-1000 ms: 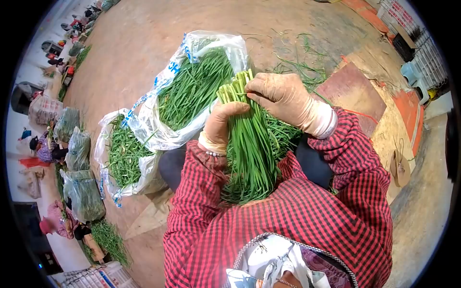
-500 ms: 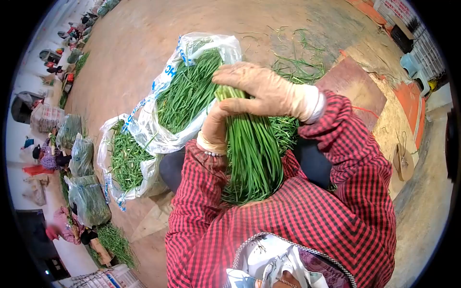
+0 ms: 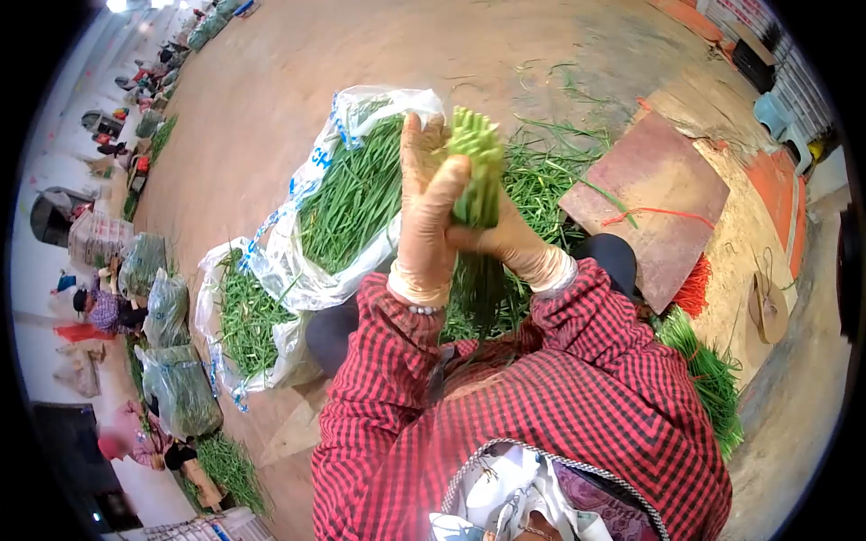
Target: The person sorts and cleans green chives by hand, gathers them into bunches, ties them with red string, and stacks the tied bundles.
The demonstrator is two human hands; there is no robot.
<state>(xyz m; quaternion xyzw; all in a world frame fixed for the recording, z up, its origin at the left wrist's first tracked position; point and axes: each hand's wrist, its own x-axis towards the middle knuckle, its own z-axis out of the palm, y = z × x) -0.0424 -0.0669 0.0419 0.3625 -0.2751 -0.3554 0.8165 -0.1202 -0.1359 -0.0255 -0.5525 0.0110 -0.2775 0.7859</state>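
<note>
My gloved right hand [image 3: 519,243] is closed round a bundle of green chives [image 3: 476,162], which look like garlic chives. The pale, even stalk ends point up and away, while the darker leaves hang below towards my lap. Against the left side of this bundle rests my gloved left hand [image 3: 426,216], its fingers stretched upward and its thumb touching the stalks. Just beyond it, a clear plastic bag [image 3: 341,288] with blue print holds many more chives [image 3: 356,194]. Loose chives [image 3: 541,185] lie on the floor behind my right hand.
A second plastic bag [image 3: 209,311] of greens stands at left. To the right lie a reddish board [image 3: 663,203], red ties [image 3: 693,288], another chive bundle [image 3: 704,379] and a sandal [image 3: 769,311]. Along the left wall, other people sit near filled bags [image 3: 180,388].
The bundle has turned more upright, showing its cut ends. My right hand has moved from its top to lower down; my left fingers have straightened. More of the board and side bundle shows.
</note>
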